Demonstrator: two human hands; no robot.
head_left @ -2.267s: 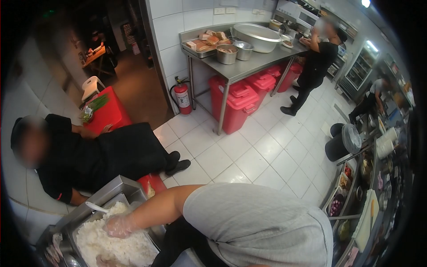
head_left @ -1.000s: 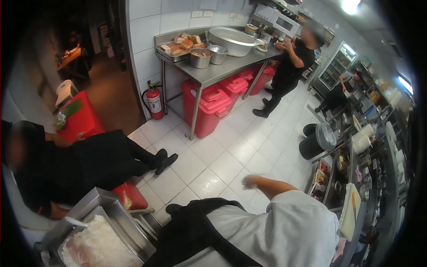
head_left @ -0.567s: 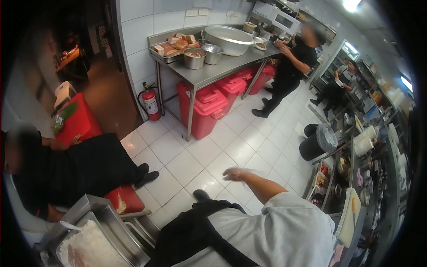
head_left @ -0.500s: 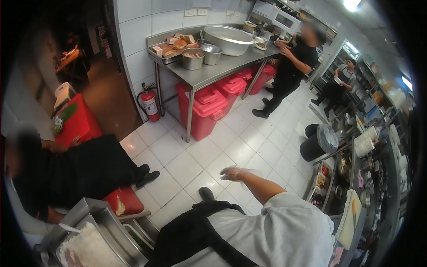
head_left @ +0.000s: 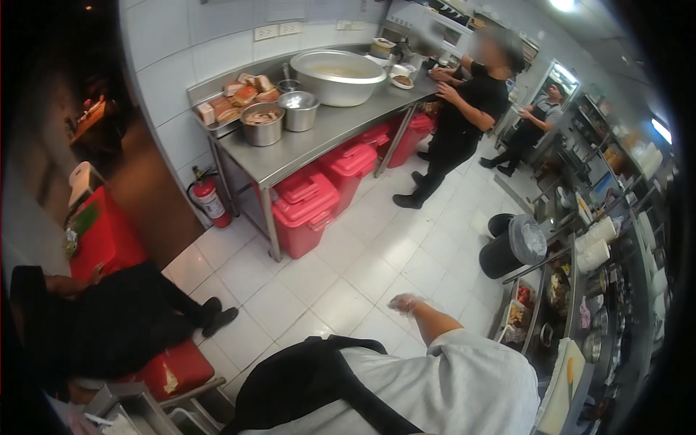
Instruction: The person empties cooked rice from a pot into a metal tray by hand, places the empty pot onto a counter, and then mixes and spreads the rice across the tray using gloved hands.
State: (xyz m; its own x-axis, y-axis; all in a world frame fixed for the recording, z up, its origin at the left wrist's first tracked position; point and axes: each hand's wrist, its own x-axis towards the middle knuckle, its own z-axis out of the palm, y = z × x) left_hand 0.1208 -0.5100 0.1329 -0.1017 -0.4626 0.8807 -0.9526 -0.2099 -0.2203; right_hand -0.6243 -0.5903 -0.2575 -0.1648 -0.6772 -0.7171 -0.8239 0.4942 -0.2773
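Note:
My right hand (head_left: 407,304) wears a thin clear plastic glove and hangs over the white tiled floor (head_left: 348,290). Nothing shows in its loosely bent, open fingers, and it touches nothing. A grey sleeve (head_left: 482,362) and a black apron (head_left: 290,384) fill the bottom of the view. My left hand is out of view. Closest to my right hand, at some distance to its right, are food containers (head_left: 516,315) on a low shelf. At the lower left corner, metal food trays (head_left: 134,406) are partly cut off.
A steel table (head_left: 290,156) holds a tray of meat slabs (head_left: 232,101), metal pots (head_left: 262,125) and a large basin (head_left: 337,76). Red lidded bins (head_left: 308,206) stand beneath. A person sits at left (head_left: 109,326); others stand (head_left: 471,109) farther back. A black trash bin (head_left: 504,250) stands right.
My view has swung to the right, so the table and seated person sit farther left. The food trays at lower left have mostly slipped out of view. My right hand appears farther right and lower.

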